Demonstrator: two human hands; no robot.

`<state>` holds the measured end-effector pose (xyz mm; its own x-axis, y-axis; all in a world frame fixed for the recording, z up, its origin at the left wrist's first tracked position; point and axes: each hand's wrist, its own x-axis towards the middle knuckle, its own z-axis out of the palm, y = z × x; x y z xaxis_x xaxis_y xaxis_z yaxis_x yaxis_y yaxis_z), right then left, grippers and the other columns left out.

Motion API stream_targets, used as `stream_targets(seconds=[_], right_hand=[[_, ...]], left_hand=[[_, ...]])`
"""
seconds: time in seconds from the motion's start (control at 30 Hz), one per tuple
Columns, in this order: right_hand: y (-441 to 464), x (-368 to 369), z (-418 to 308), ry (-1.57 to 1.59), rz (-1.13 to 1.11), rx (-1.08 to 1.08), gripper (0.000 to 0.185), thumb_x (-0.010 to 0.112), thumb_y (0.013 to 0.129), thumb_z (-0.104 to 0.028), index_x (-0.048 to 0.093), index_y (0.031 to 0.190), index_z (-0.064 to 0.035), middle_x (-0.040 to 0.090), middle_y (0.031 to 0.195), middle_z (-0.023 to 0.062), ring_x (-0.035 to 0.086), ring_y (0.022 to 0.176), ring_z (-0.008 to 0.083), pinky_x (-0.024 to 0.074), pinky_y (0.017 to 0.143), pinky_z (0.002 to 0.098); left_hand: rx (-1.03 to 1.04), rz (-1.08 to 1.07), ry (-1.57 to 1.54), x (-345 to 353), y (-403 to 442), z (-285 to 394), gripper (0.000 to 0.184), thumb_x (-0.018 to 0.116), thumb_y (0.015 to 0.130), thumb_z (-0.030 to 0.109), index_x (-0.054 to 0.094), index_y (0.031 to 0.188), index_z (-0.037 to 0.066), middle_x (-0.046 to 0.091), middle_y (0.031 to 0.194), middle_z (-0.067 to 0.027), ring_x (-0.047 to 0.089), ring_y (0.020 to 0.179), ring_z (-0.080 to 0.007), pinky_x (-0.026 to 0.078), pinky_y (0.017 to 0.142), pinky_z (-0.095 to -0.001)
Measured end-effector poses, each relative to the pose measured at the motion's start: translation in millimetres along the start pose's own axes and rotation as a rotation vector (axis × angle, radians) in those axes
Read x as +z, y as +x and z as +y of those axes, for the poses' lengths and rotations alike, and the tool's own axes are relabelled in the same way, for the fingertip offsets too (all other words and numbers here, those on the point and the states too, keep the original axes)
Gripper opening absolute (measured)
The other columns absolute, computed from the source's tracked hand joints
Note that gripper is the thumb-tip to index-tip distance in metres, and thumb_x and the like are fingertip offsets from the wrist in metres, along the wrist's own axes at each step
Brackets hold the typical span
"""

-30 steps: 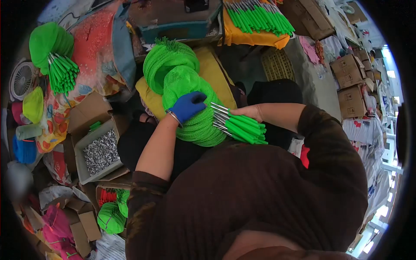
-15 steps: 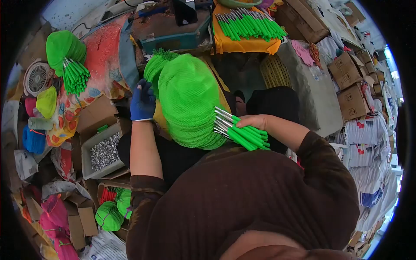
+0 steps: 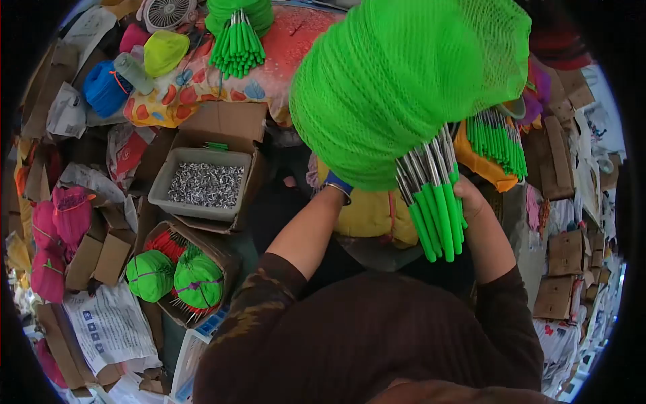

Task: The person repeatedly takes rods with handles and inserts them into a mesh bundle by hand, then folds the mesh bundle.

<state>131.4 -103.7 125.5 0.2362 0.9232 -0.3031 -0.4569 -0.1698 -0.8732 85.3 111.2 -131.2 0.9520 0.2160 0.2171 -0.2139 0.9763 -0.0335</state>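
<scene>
A large stack of green mesh nets (image 3: 390,94) is lifted close to the camera, its layered edges showing on the left side. Below its right part hangs a bundle of green-handled metal rods (image 3: 436,212), silver ends up and grips pointing down. My right hand (image 3: 470,197) is closed around this bundle from the right. Under the lower left edge of the nets is my left hand (image 3: 338,182) in a blue glove; its fingers are hidden behind the mesh. A yellow cloth bundle (image 3: 377,219) lies beneath, between my forearms.
On the left, a grey tub (image 3: 160,190) of small metal pieces sits in a cardboard box. Another box (image 3: 231,259) holds tied green net bundles (image 3: 200,277) and red rods. More green-handled rods (image 3: 498,145) lie on orange cloth at right. A fan (image 3: 168,15) stands at upper left.
The nets and rods have risen toward the camera, and the rods now point downward. My left hand has moved from beside the nets to beneath them. The view has turned left.
</scene>
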Motion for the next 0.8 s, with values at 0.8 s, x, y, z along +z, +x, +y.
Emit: stream_targets(seconds=[0.8], right_hand=[[503.7,61.4,-20.1,-1.005,0.702,-0.083,0.089,0.065,0.066,-0.053,0.034,0.130,0.0003,0.036,0.130,0.0279,0.039,0.120,0.0409,0.0376,0.098,0.0452]], left_hand=[[-0.302,0.281,1.707,120.7,-41.1,-4.0,0.032,0.064,0.079,0.023,0.060,0.104,0.004,0.065,0.087,-0.0141,0.063,0.075,-0.0252,0.049,0.069,-0.0341]])
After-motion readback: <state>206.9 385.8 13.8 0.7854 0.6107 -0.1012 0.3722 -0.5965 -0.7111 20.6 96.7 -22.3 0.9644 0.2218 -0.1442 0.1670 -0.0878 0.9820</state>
